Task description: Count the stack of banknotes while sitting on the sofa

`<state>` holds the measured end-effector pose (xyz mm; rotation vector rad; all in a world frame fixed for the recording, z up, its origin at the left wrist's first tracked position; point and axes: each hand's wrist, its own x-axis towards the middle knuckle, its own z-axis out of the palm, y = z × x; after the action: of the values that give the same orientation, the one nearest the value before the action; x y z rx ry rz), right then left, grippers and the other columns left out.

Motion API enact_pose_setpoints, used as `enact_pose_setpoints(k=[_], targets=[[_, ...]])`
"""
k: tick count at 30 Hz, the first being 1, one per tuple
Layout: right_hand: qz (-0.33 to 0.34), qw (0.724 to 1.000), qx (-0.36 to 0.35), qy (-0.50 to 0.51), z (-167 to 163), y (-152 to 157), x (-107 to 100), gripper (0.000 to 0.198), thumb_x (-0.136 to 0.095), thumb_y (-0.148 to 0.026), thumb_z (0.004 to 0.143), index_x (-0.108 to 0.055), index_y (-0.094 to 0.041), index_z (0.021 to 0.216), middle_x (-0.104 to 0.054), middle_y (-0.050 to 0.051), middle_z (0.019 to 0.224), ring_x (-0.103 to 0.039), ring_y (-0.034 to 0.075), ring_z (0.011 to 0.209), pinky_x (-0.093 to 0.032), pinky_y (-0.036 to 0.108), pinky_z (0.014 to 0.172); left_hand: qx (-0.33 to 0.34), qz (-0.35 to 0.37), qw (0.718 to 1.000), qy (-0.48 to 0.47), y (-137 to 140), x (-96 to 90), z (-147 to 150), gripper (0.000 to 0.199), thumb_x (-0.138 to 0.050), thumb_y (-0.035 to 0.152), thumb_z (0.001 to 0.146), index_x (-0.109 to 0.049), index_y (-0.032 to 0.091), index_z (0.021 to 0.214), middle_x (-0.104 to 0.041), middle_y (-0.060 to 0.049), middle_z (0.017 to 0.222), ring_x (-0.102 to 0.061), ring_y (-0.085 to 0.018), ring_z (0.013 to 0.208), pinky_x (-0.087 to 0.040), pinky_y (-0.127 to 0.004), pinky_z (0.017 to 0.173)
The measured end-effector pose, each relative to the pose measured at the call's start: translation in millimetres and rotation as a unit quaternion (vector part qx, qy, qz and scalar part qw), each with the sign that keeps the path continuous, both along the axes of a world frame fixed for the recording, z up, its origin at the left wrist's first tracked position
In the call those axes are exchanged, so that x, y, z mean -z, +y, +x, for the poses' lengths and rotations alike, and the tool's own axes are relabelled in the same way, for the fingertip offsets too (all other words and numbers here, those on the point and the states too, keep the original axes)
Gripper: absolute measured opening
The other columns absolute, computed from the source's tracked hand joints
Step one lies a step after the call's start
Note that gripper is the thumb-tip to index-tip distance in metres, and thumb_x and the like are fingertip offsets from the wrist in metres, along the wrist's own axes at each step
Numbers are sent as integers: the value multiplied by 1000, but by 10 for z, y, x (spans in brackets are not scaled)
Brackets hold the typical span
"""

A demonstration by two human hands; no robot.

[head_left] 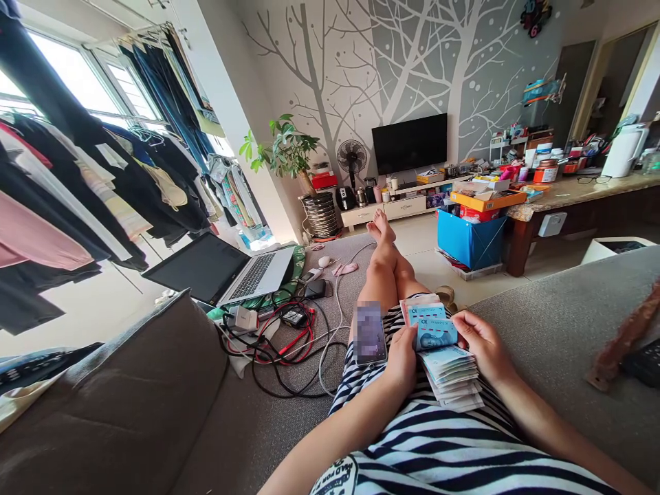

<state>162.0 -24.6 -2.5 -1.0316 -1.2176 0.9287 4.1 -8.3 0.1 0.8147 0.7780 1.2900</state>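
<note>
Over my lap, my left hand (403,354) is closed on a thick stack of banknotes (452,378), whose lower ends fan out toward me. My right hand (478,338) pinches the right edge of a blue banknote (436,334) marked 10, near the top of the stack. Beyond it, more blue and reddish notes (423,306) lie on my thighs; whether they touch the held stack I cannot tell. A smartphone (371,349) with a partly blurred screen rests on my striped clothing, left of my left hand.
On the grey sofa (289,426) to my left are an open laptop (258,275) and tangled cables (289,350). A brown cushion (128,399) stands nearer me. Past my crossed legs are a blue storage box (471,240) and a cluttered table (572,189).
</note>
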Motion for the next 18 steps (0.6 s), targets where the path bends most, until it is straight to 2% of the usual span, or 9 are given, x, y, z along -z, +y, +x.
enact_pose_setpoints(k=[9, 12, 15, 18], targets=[[13, 999, -30, 21, -15, 19, -10, 59, -60, -79, 85, -62, -22, 70, -51, -2, 51, -42, 14, 47, -33, 27, 47, 10, -15, 999, -26, -2, 17, 5, 29, -81, 42, 64, -76, 16, 78, -79, -10, 84, -71, -31, 92, -52, -41, 89], [1, 1000, -5, -3, -5, 67, 0, 61, -67, -81, 77, -55, -22, 63, -50, -2, 53, -44, 14, 50, -36, 27, 49, 20, -16, 999, -34, 5, 32, -3, 32, -82, 40, 63, -77, 15, 82, -80, -10, 90, -72, -31, 93, -53, -41, 90], [-17, 999, 10, -26, 0, 123, 35, 65, -69, -86, 69, -56, -22, 65, -53, -1, 57, -48, 15, 54, -39, 27, 51, 27, -21, 999, -32, 7, 38, -9, 31, -84, 37, 61, -78, 16, 82, -80, -10, 89, -72, -31, 93, -53, -40, 90], [-5, 999, 23, -47, 0, 159, 84, 67, -66, -89, 68, -57, -23, 66, -52, -2, 57, -46, 16, 54, -38, 28, 52, 35, -21, 999, -30, -1, 32, -9, 29, -85, 33, 59, -79, 16, 82, -80, -10, 86, -72, -30, 92, -52, -39, 90]])
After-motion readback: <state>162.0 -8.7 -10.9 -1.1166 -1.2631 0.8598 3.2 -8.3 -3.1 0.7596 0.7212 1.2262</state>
